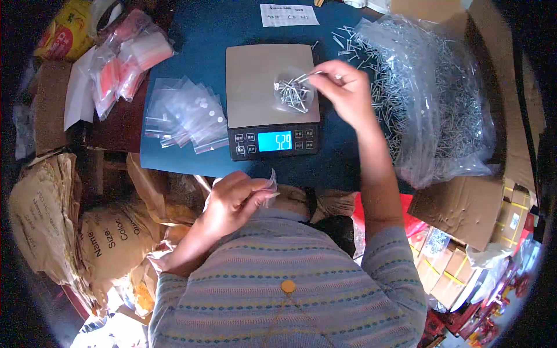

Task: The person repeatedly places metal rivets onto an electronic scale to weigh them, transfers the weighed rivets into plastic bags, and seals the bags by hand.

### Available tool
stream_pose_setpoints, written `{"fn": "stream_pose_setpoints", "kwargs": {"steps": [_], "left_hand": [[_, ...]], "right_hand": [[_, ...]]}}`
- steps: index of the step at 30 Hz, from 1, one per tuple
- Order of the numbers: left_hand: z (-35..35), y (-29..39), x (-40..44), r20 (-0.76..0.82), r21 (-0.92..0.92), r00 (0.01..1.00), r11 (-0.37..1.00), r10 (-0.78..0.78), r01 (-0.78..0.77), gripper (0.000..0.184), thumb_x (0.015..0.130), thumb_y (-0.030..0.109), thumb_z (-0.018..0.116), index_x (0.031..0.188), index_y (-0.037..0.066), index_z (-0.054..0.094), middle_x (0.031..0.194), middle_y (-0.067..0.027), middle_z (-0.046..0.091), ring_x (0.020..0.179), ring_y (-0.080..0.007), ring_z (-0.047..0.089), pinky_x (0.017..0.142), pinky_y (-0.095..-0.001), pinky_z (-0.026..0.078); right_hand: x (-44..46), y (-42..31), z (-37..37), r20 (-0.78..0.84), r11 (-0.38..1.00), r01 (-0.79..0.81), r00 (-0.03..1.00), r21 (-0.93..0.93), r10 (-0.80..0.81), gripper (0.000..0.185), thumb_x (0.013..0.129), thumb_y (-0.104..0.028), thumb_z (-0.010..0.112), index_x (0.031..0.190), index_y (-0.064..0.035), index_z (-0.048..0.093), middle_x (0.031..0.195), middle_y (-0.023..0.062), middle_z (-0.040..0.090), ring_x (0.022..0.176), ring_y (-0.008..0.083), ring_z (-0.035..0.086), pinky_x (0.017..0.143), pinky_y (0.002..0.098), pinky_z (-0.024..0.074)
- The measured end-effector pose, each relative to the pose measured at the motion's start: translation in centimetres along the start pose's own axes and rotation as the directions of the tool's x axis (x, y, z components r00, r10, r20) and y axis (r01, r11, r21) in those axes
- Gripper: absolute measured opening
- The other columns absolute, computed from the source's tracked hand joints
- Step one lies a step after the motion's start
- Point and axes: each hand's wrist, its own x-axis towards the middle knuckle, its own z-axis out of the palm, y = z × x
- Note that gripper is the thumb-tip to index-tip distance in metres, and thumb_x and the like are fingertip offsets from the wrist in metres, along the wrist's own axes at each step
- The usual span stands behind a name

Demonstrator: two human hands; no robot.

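A digital scale (249, 87) with a lit blue display lies on the blue table cover. On the right part of its plate sits a small pile of screws (294, 95) in a round clear dish or bag. My right hand (345, 87) is over the scale's right edge, its thumb and forefinger pinched on a few screws at the pile. My left hand (238, 200) is below the scale near the table's front edge, fingers closed on a small clear plastic bag (271, 184).
Flat clear zip bags (188, 116) lie left of the scale. Red-striped bag packs (130, 61) are at the upper left. A large plastic bag of screws (441, 98) fills the right side. A paper note (289, 15) lies behind the scale. Cardboard (458, 206) stands at the lower right.
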Motion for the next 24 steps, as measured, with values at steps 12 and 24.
{"fn": "stream_pose_setpoints", "kwargs": {"steps": [12, 24], "left_hand": [[0.0, 1.0, 0.7, 0.061, -0.022, 0.998, 1.000, -0.018, 0.020, 0.021, 0.073, 0.008, 0.073, 0.091, 0.000, 0.066, 0.075, -0.0085, 0.065, 0.060, -0.0202, 0.056, 0.053, -0.0297, 0.044], [-0.7, 0.9, 0.8, 0.041, -0.071, 0.998, 0.997, 0.040, -0.038, 0.025, 0.075, 0.010, 0.071, 0.099, 0.002, 0.065, 0.068, -0.0079, 0.058, 0.058, -0.0218, 0.056, 0.050, -0.0320, 0.043]], "right_hand": [[-0.6, -2.7, 0.6, 0.119, 0.625, 0.040, 0.989, -0.780, 0.084, 0.019, 0.071, -0.025, 0.072, 0.074, -0.0071, 0.067, 0.073, 0.0099, 0.062, 0.074, 0.0264, 0.061, 0.069, 0.0367, 0.0466], [-2.5, -3.3, -2.2, -0.122, 0.438, 0.011, 0.954, -0.899, -0.274, 0.026, 0.072, -0.018, 0.073, 0.092, -0.0052, 0.061, 0.079, 0.0105, 0.060, 0.068, 0.0246, 0.059, 0.063, 0.0365, 0.0474]]}}
